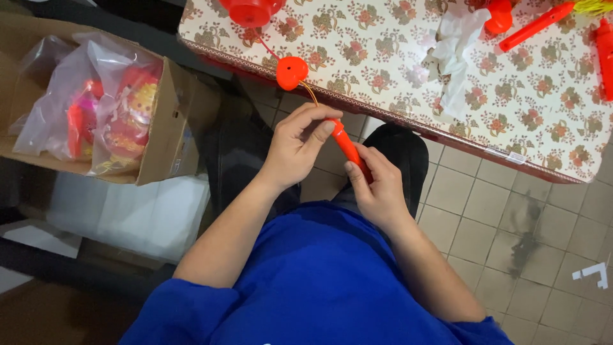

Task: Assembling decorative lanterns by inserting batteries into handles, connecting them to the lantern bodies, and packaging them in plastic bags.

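Both hands hold a slim orange-red plastic stick (347, 145) over my lap. My left hand (295, 145) pinches its upper end with thumb and forefinger. My right hand (377, 185) wraps around its lower end. A thin yellow cord runs from the stick's tip up to a red heart-shaped piece (292, 71) hanging at the table edge, and a red cord links that to a red round part (251, 11) on the table.
A table with a floral cloth (383, 57) stands in front, bearing crumpled white plastic (454, 48) and more orange-red sticks (535, 25). A cardboard box (167, 128) with bagged red toys (112, 105) sits at left. Tiled floor lies below.
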